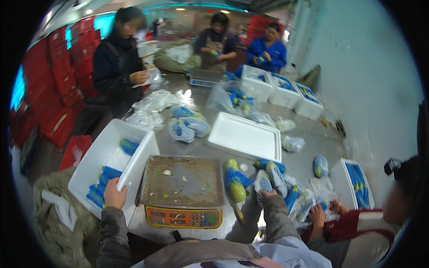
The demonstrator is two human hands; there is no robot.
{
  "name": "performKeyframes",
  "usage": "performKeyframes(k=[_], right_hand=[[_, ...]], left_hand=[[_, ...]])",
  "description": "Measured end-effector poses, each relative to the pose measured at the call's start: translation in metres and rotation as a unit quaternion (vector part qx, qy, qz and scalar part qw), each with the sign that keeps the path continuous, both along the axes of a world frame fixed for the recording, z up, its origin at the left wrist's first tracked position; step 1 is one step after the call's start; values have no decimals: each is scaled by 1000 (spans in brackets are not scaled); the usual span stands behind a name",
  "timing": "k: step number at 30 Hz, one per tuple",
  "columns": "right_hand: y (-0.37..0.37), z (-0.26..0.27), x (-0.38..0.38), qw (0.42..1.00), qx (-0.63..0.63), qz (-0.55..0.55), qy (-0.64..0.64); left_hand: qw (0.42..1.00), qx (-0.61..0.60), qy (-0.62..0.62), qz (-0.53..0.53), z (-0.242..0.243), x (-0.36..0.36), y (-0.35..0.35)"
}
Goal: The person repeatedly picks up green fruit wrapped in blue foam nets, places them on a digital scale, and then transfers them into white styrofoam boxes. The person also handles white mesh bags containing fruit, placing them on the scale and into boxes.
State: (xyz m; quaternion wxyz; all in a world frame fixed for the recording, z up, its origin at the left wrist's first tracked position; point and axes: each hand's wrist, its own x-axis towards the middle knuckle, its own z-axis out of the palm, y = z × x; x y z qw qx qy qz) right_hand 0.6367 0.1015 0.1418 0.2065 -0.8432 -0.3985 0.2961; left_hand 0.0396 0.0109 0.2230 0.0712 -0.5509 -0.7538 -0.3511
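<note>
My left hand (115, 195) is closed over the near rim of a white foam box (147, 140) at the left, its fingers over the wall. Green vegetables in blue foam nets (128, 146) lie inside the box. My right hand (269, 193) touches a green vegetable in a white foam net (262, 183); its fingers are partly hidden, so the grip is unclear. More netted vegetables (276, 175) lie around it. Left of them, a pale green gourd-like vegetable (237, 191) sits partly in a blue net. A platform scale (182, 181) with a dirty metal tray stands between my hands.
A white foam lid (246, 135) lies mid-table, beside netted vegetables (188, 125) and plastic bags (150, 107). A wooden handle (240, 215) is near the front edge. A co-worker's hands (317, 214) work close to my right. Other people stand across the table. Foam boxes (285, 97) line the back right.
</note>
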Motion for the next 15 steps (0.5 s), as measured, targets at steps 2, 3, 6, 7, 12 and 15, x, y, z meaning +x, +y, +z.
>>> performKeyframes(k=[2,3,6,7,12,15], right_hand=[[3,-20,18,986,88,0,143],[9,-26,19,960,155,11,235],[8,16,-27,903,253,126,324],[8,36,-58,884,230,198,356],[13,83,-195,871,204,419,153],[18,75,-224,837,205,508,-6]], left_hand=[[1000,20,-9,-5,2,2,0],[1000,18,-7,-7,9,3,-2],[1000,11,-2,-10,7,2,0],[1000,-2,7,1,9,1,-3],[1000,-17,8,21,6,-2,-6],[1000,-15,-3,18,10,0,-7]])
